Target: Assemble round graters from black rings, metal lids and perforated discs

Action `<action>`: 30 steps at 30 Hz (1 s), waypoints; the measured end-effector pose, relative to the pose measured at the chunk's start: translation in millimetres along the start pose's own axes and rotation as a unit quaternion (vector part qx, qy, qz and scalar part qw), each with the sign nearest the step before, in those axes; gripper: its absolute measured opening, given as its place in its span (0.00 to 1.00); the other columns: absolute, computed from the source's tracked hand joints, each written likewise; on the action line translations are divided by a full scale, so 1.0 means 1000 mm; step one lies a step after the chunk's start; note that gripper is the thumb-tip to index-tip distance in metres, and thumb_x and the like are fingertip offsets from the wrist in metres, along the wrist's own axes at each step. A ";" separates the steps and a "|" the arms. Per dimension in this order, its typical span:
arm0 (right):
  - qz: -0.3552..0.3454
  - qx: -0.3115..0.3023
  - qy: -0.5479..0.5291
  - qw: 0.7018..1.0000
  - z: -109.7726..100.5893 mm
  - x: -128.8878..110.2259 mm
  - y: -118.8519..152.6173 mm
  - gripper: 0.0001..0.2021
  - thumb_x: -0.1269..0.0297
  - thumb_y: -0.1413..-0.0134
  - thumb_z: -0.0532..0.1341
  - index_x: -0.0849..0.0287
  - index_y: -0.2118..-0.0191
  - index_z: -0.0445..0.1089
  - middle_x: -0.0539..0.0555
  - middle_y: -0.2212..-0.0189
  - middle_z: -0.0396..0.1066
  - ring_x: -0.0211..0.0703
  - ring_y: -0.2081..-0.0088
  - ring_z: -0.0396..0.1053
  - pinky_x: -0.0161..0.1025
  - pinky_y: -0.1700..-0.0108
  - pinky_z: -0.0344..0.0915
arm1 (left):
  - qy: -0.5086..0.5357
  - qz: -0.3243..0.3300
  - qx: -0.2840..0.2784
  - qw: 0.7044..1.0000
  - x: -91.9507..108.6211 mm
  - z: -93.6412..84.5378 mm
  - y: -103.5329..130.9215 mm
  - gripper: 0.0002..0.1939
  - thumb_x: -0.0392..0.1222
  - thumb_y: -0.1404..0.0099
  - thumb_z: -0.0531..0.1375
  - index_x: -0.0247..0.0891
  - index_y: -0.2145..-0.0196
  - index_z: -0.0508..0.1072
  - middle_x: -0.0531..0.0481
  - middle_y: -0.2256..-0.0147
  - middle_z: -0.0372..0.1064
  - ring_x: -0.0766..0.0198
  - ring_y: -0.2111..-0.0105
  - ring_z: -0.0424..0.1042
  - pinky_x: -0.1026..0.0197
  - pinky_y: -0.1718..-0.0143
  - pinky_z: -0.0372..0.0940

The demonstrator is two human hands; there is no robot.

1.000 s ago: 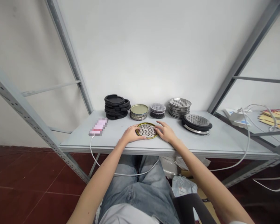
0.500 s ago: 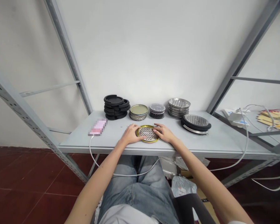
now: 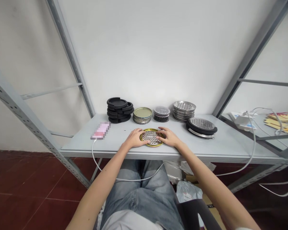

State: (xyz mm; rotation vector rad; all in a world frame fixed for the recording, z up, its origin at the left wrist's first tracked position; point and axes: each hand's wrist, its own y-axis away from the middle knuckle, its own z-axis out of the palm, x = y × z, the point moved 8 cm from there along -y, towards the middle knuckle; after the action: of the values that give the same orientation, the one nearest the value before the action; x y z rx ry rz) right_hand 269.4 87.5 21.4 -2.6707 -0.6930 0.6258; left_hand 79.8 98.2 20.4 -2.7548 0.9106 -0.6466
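Gold-rimmed disc (image 3: 152, 138), round, slotted silver face; both hands touching.

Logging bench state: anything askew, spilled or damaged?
Minor only. The stack of black rings, back left, is uneven, some upper pieces jutting right. The white cable droops off the table across the lap, a possible snag. No spill or damage visible; the gold-rimmed disc looks flat.
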 end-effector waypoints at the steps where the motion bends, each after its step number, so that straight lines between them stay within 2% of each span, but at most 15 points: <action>1: -0.002 0.000 0.001 1.000 0.000 0.000 0.000 0.24 0.47 0.43 0.58 0.59 0.50 0.73 0.64 0.42 0.63 0.57 0.44 0.64 0.52 0.42 0.59 | -0.004 0.003 0.000 1.000 0.001 0.000 0.000 0.40 0.69 0.45 0.58 0.38 0.44 0.69 0.39 0.41 0.60 0.47 0.40 0.57 0.48 0.38 0.52; 5: -0.009 0.006 0.004 1.000 0.001 0.000 -0.001 0.24 0.48 0.40 0.54 0.60 0.50 0.73 0.64 0.42 0.64 0.57 0.43 0.63 0.52 0.41 0.59 | -0.018 0.007 -0.001 1.000 0.003 -0.001 0.001 0.39 0.69 0.44 0.57 0.39 0.44 0.69 0.40 0.41 0.60 0.48 0.40 0.57 0.48 0.38 0.52; 11: -0.020 0.018 -0.013 1.000 -0.001 0.001 -0.003 0.26 0.54 0.33 0.41 0.57 0.53 0.75 0.58 0.45 0.68 0.51 0.43 0.63 0.50 0.39 0.58 | -0.036 -0.009 -0.014 0.999 0.007 -0.003 0.001 0.39 0.69 0.45 0.58 0.39 0.45 0.70 0.40 0.40 0.60 0.46 0.40 0.59 0.48 0.39 0.53; 18: -0.012 0.014 -0.014 1.000 0.000 0.003 -0.003 0.27 0.54 0.33 0.41 0.58 0.53 0.75 0.59 0.45 0.68 0.51 0.44 0.64 0.49 0.40 0.58 | -0.028 -0.016 -0.069 0.997 0.012 -0.005 -0.004 0.42 0.69 0.49 0.61 0.39 0.44 0.69 0.38 0.40 0.60 0.42 0.40 0.58 0.47 0.40 0.55; 26: 0.006 0.018 -0.030 0.999 -0.001 0.006 -0.007 0.27 0.53 0.34 0.41 0.57 0.55 0.76 0.58 0.48 0.70 0.51 0.45 0.66 0.48 0.41 0.59 | 0.016 -0.041 -0.045 0.998 -0.007 0.010 -0.006 0.46 0.69 0.53 0.64 0.37 0.43 0.69 0.38 0.38 0.58 0.43 0.37 0.53 0.47 0.37 0.51; 30: 0.016 0.027 -0.066 0.997 -0.002 0.011 -0.012 0.27 0.53 0.33 0.41 0.56 0.58 0.77 0.57 0.51 0.72 0.50 0.47 0.68 0.46 0.42 0.61 | 0.007 -0.032 -0.041 0.999 -0.008 0.015 -0.006 0.45 0.68 0.51 0.63 0.37 0.42 0.67 0.38 0.38 0.57 0.44 0.36 0.53 0.47 0.36 0.50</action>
State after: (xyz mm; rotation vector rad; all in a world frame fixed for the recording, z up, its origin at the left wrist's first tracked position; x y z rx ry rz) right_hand 274.8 102.9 23.9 -2.6134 -0.6594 0.8235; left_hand 84.0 107.8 6.2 -2.8654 0.8747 -0.6551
